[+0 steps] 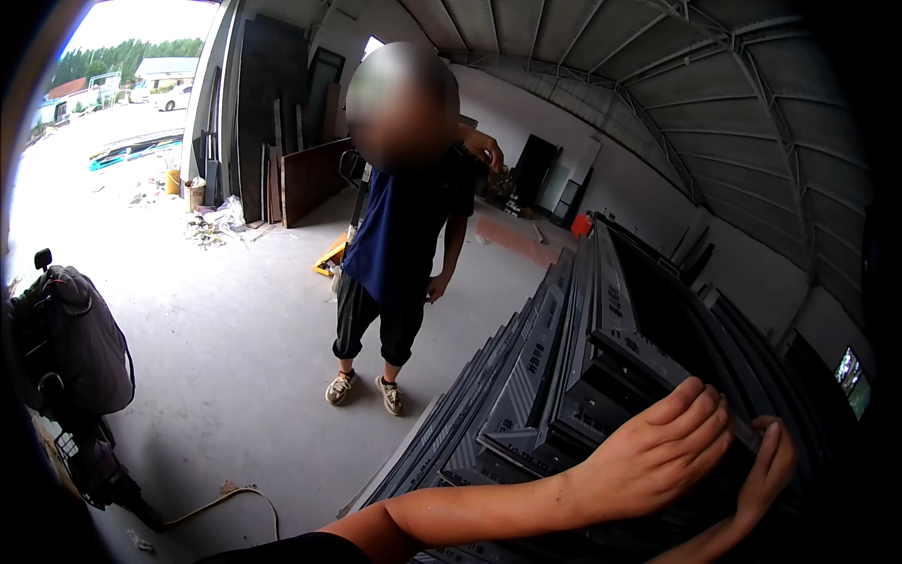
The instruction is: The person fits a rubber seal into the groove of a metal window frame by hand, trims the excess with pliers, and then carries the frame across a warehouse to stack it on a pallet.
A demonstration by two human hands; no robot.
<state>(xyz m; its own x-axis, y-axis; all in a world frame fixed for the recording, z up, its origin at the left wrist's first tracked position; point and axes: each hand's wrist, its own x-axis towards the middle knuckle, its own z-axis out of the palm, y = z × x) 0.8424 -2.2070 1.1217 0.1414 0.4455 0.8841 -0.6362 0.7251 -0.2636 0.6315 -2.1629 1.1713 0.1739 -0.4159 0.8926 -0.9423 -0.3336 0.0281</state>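
Note:
A leaning stack of dark grey framed panels [526, 376], with printed strips along their edges, fills the right side. Above the near part of the stack, my left hand [662, 446] reaches across with its fingers bent and pressed together. Whatever those fingers hold, if anything, is hidden behind the hand. Just to its right, my right hand [772, 470] is curled close to the top panel [648, 310]. Its fingertips come near a panel edge, but the dark rim of the picture hides any thing in its grip.
A person in a dark blue shirt [399, 235] stands facing me beyond the stack. A scooter with a grey cover [80, 338] is at the left. A cable [225, 495] lies on the concrete floor [225, 376]. Boards [315, 183] lean by the wide doorway.

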